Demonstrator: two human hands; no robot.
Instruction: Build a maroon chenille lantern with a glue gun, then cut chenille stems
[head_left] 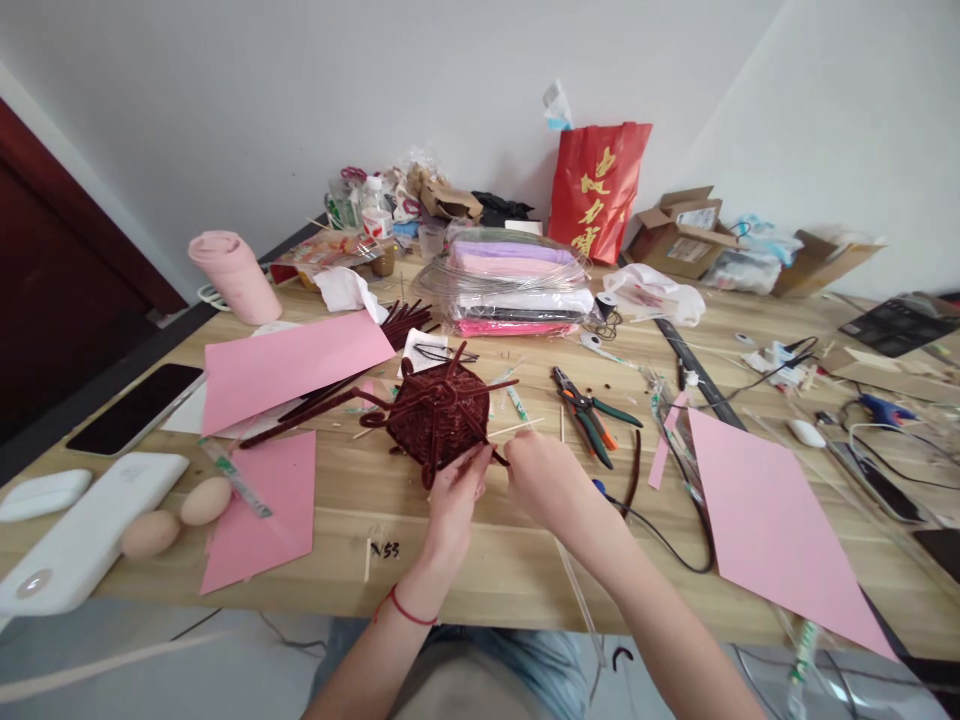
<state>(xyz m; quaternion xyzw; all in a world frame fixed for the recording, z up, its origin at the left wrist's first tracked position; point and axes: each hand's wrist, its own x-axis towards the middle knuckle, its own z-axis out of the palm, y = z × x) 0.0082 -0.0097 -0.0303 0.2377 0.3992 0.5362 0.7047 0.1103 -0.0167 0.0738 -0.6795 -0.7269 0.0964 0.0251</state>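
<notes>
I have both hands at the near edge of the dark red woven piece [439, 415], which sits mid-surface [480, 560] just beyond me. My left hand [452, 505] has its fingers pinched on a loose pipe-cleaner strand at the near side; my right hand [544, 475] pinches the same spot from the right. The body looks well built up, a dense rounded weave, yet several spokes jut out unwoven and a bundle of spare stems [337, 395] lies left, so I judge it partway done. Pliers [592, 415] lie to the right.
</notes>
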